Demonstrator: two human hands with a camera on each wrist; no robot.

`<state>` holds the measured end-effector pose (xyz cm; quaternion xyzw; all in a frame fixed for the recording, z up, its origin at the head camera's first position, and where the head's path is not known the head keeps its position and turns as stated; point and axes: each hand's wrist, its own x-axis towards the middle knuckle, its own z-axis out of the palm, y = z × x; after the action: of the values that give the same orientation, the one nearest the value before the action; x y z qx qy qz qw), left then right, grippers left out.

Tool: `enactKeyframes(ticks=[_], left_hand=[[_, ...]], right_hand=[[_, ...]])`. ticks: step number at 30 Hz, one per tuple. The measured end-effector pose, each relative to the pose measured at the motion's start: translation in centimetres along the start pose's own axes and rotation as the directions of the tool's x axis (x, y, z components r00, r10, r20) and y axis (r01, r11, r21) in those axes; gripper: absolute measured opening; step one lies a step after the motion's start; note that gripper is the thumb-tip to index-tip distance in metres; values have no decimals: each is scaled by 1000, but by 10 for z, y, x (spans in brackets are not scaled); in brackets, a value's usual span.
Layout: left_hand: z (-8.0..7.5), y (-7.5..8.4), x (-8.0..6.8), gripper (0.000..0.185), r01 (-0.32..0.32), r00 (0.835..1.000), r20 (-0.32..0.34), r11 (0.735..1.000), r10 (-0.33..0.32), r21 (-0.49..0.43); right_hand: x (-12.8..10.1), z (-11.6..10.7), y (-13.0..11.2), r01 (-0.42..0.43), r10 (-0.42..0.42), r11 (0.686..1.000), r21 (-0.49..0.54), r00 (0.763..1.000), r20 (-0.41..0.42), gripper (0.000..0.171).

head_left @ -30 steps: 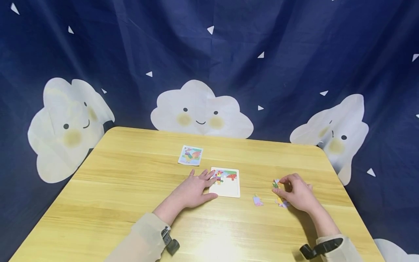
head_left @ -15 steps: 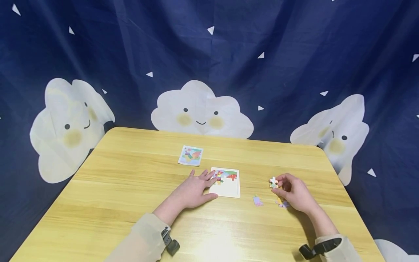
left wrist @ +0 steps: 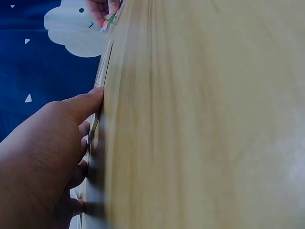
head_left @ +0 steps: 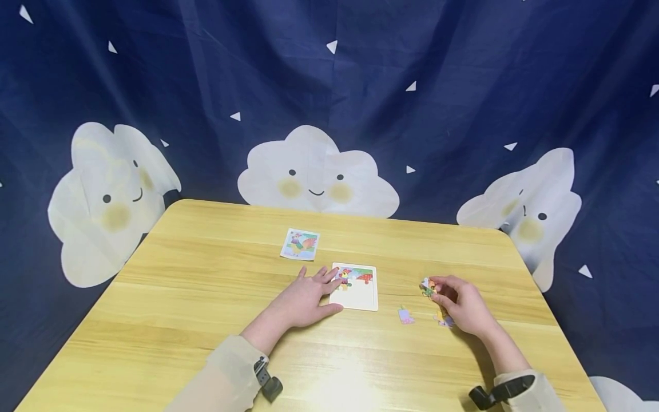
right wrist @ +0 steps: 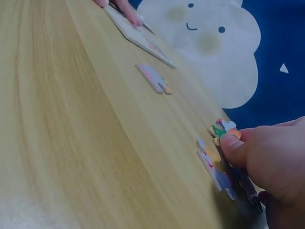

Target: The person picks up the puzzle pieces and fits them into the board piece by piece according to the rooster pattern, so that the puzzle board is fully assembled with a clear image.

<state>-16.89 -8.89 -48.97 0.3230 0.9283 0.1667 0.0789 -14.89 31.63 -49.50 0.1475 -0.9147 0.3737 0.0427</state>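
My right hand (head_left: 465,304) pinches a colourful jigsaw piece (head_left: 427,287) between thumb and fingertips, above the right side of the table. In the right wrist view, green, orange and white show on that piece (right wrist: 224,130). Just below the hand lie several loose jigsaw pieces (right wrist: 212,167), partly covered by it. Another lilac piece (head_left: 405,315) lies between them and the puzzle tray (head_left: 360,298). Fitted pieces fill the tray's top and upper left with part of a rooster picture; its white base shows below. My left hand (head_left: 307,298) rests with spread fingers on the tray's left edge.
A small picture card (head_left: 300,245) with a rooster lies behind the tray to the left. The wooden table (head_left: 180,303) has rounded far corners, and a dark blue curtain (head_left: 288,74) with clouds hangs right behind it.
My right hand has lifted the jigsaw piece a little and turned it: its pale back showed half a second ago, its coloured face now. The left hand has stayed in place.
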Motion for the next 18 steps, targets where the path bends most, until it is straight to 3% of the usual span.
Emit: enactKeyframes(ticks=[10, 18], left_hand=[[2, -1, 1, 72, -2, 1000, -5, 1000, 2, 2], [2, -2, 1, 71, -2, 1000, -4, 1000, 2, -4]], right_hand=[[-1, 3, 0, 16, -16, 1000, 22, 1000, -12, 23], [2, 4, -5, -42, 42, 996, 84, 999, 2, 7]])
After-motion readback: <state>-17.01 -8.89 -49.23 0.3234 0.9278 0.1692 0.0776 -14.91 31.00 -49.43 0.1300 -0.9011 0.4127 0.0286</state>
